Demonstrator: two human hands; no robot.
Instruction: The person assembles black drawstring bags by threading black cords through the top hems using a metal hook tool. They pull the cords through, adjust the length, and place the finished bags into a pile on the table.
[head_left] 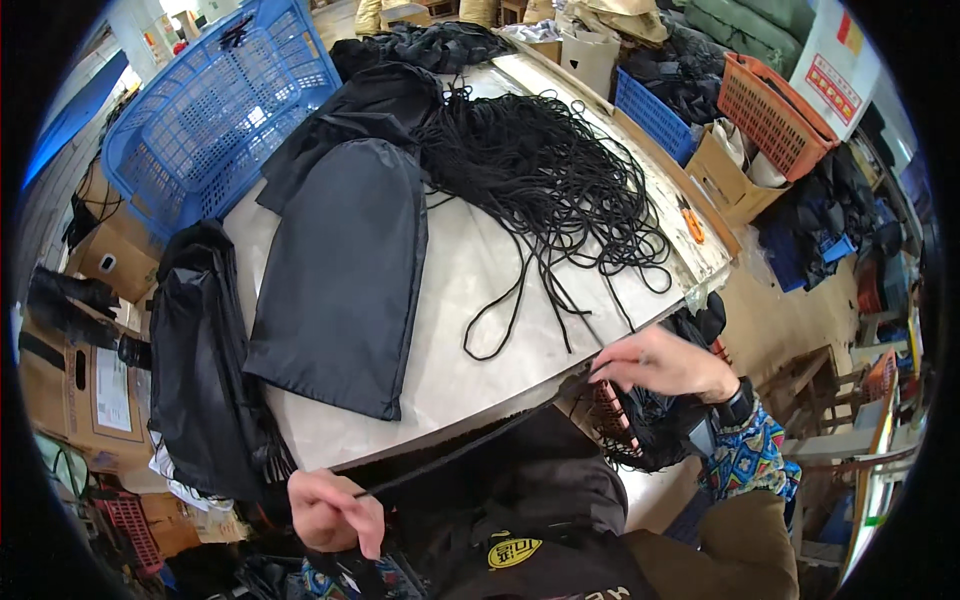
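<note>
My left hand [335,512], near the table's front edge, pinches one end of a thin black cord [372,491]. The cord runs taut across the front of my dark apron to my right hand [665,362], whose fingers grip it just off the table's front corner. On the white table [450,375] lies a flat black fabric bag [340,275] with a rounded far end. Beside it spreads a tangled heap of black cords [550,165], with loops and loose ends trailing toward me. More black bags [355,105] are piled behind, and others [195,350] drape over the left edge.
A large blue plastic basket [215,120] tilts at the table's far left. An orange-handled cutting tool [691,221] lies on the right edge. Beyond are an orange basket [775,115], a blue basket [652,112] and a cardboard box [728,190]. More cartons [105,400] stand at left.
</note>
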